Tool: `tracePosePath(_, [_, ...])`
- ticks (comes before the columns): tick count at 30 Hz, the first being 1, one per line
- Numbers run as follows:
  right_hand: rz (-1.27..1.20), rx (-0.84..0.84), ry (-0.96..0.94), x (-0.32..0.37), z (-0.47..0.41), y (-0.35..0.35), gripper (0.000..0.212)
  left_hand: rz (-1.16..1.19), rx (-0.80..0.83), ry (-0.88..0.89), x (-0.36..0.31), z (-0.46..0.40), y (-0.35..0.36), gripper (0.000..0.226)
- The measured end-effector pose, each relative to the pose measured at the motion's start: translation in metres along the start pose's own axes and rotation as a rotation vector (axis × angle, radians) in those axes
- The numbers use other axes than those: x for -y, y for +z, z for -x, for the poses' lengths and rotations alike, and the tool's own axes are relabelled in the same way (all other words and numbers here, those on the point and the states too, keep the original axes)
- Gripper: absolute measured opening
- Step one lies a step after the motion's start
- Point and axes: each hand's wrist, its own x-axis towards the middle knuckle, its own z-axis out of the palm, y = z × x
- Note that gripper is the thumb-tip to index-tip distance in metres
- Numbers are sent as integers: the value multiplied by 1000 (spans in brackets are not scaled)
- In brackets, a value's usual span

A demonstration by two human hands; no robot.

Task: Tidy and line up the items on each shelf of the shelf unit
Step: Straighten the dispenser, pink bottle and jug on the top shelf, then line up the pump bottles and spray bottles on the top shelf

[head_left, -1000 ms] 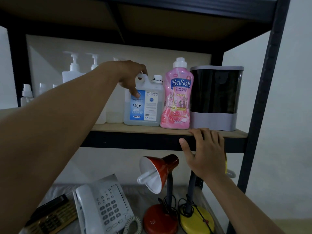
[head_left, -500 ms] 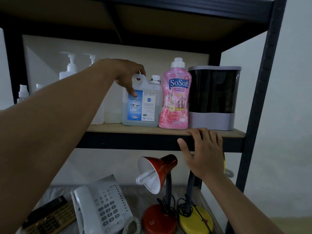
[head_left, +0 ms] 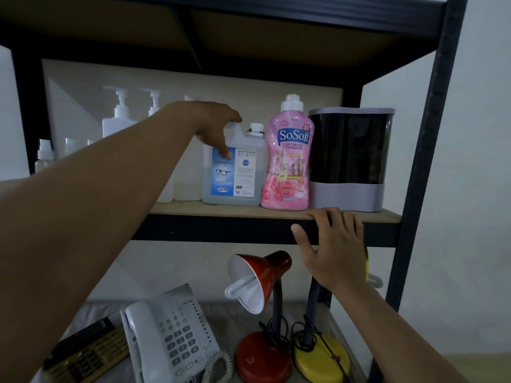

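On the wooden shelf (head_left: 221,210) a clear lens cleaner jug (head_left: 237,172) with a blue and white label stands upright. My left hand (head_left: 213,128) grips its top left corner by the handle, thumb pressed on the label. To its right stand a pink SoSoft detergent bottle (head_left: 287,161) and a black container with a lilac base (head_left: 349,158), all in a row. My right hand (head_left: 329,244) rests on the shelf's front edge below the container, fingers straight. White pump bottles (head_left: 119,120) stand at the back left, partly hidden by my left arm.
On the lower shelf sit a white telephone (head_left: 171,338), a dark and gold object (head_left: 85,352) at the left, a red desk lamp (head_left: 260,277) and a yellow-based lamp (head_left: 320,357). A black upright post (head_left: 425,150) borders the right side. The upper shelf hangs close overhead.
Almost nothing differs: my left hand keeps its hold on the jug's top and my right hand stays on the shelf edge. The view shifted slightly.
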Motion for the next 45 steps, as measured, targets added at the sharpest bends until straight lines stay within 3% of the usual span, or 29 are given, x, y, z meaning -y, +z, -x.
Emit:
tracePosePath(6, [-13,34,11,2,1,-4,52,38,-151,69,-22,22,11,99])
tracePosePath(12, [-38,89,23,13,-4,-15,51,207,-485,135,-31,74,43,31])
tracePosePath(15, [-33,143,-15,26,-4,-17,46,294,-567,84,-37,102,70,18])
tracePosePath(24, [-145,210,-131,73,-14,-26,40,319,-542,-65,-18,146,141,19])
tracePosePath(30, [-240,176,-73,112,-39,-28,34,211,-595,66,15,155,154,34])
tracePosePath(36, [-157,254,44,156,-66,-33,30,176,-711,197,50,152,167,40])
tracePosePath(45, [-329,124,-30,192,-206,-36,24,160,-769,163,47,146,180,35])
